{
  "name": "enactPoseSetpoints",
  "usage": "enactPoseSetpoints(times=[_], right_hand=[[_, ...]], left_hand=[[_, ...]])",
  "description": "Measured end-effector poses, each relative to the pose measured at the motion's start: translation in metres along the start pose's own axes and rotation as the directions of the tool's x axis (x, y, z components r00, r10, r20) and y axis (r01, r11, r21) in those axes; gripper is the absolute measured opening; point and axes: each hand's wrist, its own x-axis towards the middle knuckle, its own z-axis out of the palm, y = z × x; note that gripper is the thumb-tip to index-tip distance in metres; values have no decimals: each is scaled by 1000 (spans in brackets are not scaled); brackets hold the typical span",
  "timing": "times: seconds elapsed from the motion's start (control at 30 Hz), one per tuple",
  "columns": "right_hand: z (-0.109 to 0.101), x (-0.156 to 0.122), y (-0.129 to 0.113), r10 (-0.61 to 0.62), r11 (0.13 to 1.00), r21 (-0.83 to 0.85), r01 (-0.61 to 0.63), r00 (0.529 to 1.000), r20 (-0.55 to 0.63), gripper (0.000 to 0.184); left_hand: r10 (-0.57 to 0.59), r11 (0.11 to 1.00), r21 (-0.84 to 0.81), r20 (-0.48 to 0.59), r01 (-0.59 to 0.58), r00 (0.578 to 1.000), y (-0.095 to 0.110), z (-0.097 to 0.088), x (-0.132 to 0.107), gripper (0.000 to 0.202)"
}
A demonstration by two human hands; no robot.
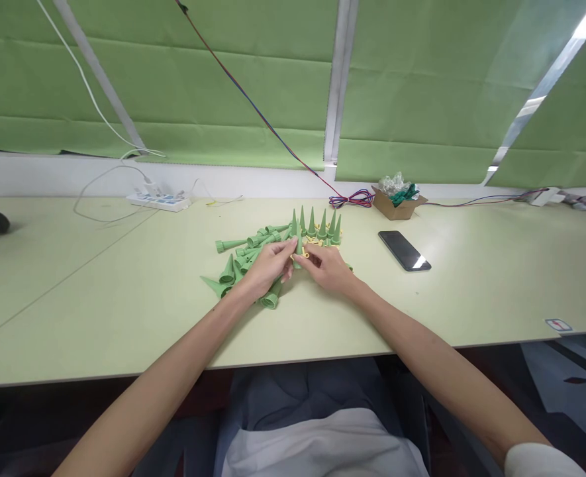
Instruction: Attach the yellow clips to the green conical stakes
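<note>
Between my hands a green plastic spike (299, 240) stands tip up. My left hand (269, 266) is closed, its fingertips pinching the spike. My right hand (330, 267) is closed at the spike's lower end, with a small yellow plastic piece (305, 253) at its fingertips. Loose green spikes (227, 270) with wide collars lie in a heap around and behind my left hand. Beyond my right hand, several spikes (322, 226) stand upright on their collars in a cluster. Small yellow pieces (314, 242) lie by them, partly hidden by my fingers.
A black phone (404, 250) lies to the right on the table (138, 318). Behind it stands a small cardboard box (396, 207) with clear plastic and green material. A coiled red and blue cable (352, 199) lies beside the box. A white power strip (158, 199) sits at the back left.
</note>
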Motion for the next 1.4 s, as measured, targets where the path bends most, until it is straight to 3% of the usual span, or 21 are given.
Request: enactPoseSetpoints(times=[0.73, 1.4], right_hand=[[5, -4, 3, 24, 1000, -19, -24, 1000, -2, 37], [5, -3, 4, 24, 1000, -19, -24, 1000, 4, 36]], left_hand=[[17, 1000, 12, 68, -18, 998, -2, 1, 1, 42], [1, 1000, 1, 40, -1, 999, -1, 4, 0, 44]])
